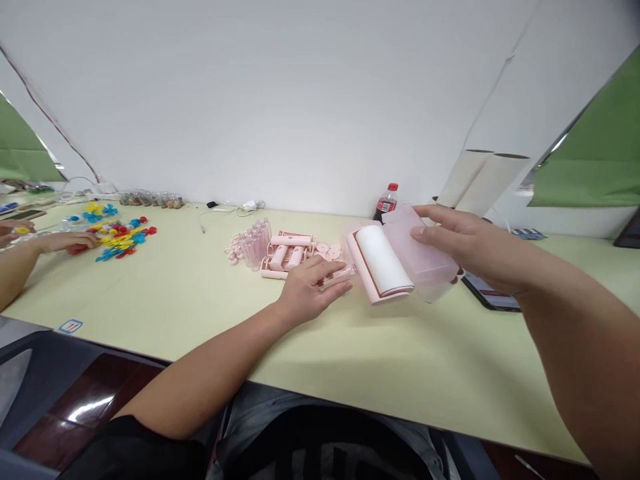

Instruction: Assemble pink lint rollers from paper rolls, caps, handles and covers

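Note:
My right hand [457, 243] is closed on a translucent pink plastic cover [410, 247], held a little above the table. Against the cover's left side is a lint roller [384, 260], a white paper roll in a pink frame. My left hand [313, 287] pinches a clear pinkish tube [336, 275] between thumb and fingers, close to the roller's left edge. Whether tube and roller touch, I cannot tell. Just beyond my left hand lie several pink plastic frames [287, 253], pink discs [329, 251] and a cluster of standing translucent pink tubes [255, 243].
A cola bottle [387, 200] stands by the wall, left of large white paper tubes [480, 179]. A phone [490, 293] lies beneath my right wrist. At left, another person's hand [70, 241] touches colourful plastic pieces [123, 240]. A white adapter [247, 207] lies at the back.

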Motion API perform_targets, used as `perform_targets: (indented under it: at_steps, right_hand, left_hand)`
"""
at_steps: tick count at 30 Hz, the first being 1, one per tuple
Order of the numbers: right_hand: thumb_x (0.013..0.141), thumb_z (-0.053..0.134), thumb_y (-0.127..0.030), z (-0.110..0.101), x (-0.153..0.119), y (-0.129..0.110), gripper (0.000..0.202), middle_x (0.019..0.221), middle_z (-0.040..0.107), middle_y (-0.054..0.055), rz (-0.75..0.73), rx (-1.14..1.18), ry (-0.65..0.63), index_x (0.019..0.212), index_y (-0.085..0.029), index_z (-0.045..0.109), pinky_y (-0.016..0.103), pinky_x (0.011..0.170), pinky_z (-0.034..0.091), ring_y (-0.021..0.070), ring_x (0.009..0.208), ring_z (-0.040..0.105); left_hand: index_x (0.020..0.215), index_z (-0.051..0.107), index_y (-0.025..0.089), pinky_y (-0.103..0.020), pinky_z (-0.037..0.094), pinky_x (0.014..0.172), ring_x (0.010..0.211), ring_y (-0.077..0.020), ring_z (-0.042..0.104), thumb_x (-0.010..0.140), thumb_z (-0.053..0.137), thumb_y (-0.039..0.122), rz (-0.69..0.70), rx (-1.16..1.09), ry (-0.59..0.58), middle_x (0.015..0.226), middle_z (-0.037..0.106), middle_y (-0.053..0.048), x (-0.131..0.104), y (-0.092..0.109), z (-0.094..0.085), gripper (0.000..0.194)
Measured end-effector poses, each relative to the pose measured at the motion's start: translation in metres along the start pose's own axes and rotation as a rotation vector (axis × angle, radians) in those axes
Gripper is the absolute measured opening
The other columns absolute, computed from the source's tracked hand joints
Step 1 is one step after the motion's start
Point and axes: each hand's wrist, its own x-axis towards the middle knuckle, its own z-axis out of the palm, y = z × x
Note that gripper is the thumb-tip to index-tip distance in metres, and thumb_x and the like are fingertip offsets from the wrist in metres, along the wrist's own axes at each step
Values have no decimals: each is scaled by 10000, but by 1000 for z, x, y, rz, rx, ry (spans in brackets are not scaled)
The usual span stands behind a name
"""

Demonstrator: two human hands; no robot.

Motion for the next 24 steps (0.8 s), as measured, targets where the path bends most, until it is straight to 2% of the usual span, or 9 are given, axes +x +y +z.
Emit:
perform_targets:
  at_steps: [3, 7, 17, 24]
  right_hand:
    - [859, 580, -531, 3, -7, -6, 507, 780, 660, 69, 95, -7, -197, 1290, -265, 583, 295, 362, 411, 204, 519, 561]
    - [863, 599, -523, 3, -11, -9, 499, 749, 649, 45, 130, 1, -259, 1290, -267, 563, 244, 332, 394, 169, 492, 556]
    - [838, 669, -458, 14, -7, 3, 436, 677, 652, 45, 136, 108, -278, 1225, -266, 617, 208, 282, 340, 148, 420, 543]
    - [830, 674, -466, 23, -5, 12, 594, 662, 662, 42, 131, 103, -253, 1367, -248, 543, 224, 279, 342, 153, 403, 538]
  left_hand:
    - [1038, 705, 151, -242, 468, 597, 648, -116, 535, 833, 697, 372, 10, 20, -24, 791, 650, -44, -1, -1, 1, 302]
    - [1035, 710, 151, -241, 469, 593, 648, -116, 540, 836, 695, 370, 14, 38, -42, 802, 661, -49, -2, -2, 2, 296]
    - [1051, 719, 153, -248, 463, 600, 657, -123, 555, 842, 682, 410, -26, 68, -103, 799, 658, -49, -4, -6, 4, 333]
    - [1058, 726, 143, -249, 467, 606, 647, -124, 572, 841, 690, 376, -62, 83, -117, 796, 666, -52, -6, -2, 4, 321]
